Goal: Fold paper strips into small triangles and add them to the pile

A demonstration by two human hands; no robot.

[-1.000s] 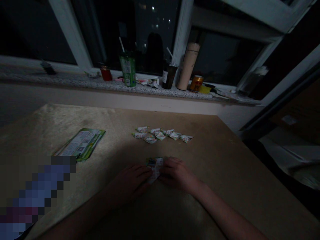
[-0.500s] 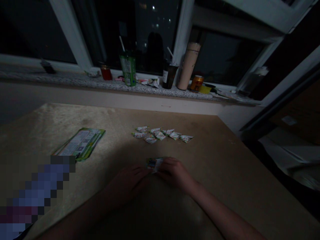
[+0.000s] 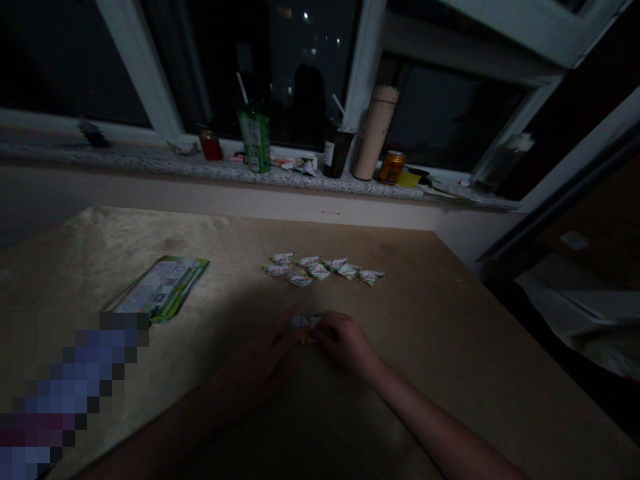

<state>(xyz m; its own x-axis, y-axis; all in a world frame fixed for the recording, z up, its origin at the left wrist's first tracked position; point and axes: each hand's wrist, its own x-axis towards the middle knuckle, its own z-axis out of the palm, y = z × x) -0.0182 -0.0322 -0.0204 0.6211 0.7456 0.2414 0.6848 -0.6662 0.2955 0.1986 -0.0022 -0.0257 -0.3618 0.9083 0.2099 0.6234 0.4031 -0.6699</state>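
Note:
In the dim light, a small folded piece of printed wrapper (image 3: 303, 331) lies on the table in front of me. The fingers of my right hand (image 3: 345, 337) are closed on its right side. My left hand (image 3: 270, 350) is at its left edge, fingers apart; whether a fingertip touches the wrapper I cannot tell. Farther back, several folded wrapper pieces (image 3: 319, 271) lie in a loose cluster. Off to the left is a stack of flat green-and-white printed packages (image 3: 167, 287).
The brown table (image 3: 425, 320) meets a wall under a granite windowsill (image 3: 150, 165). Along the sill stand a green cup (image 3: 257, 140), a dark cup (image 3: 339, 152), a tall pink flask (image 3: 376, 133), an orange can (image 3: 391, 167) and a red jar (image 3: 211, 145). A blurred-out area covers the lower left.
My left hand has drawn back slightly and its fingers have spread, off the wrapper's front. The wrapper looks folded smaller, showing white and orange now. My right hand has shifted slightly left.

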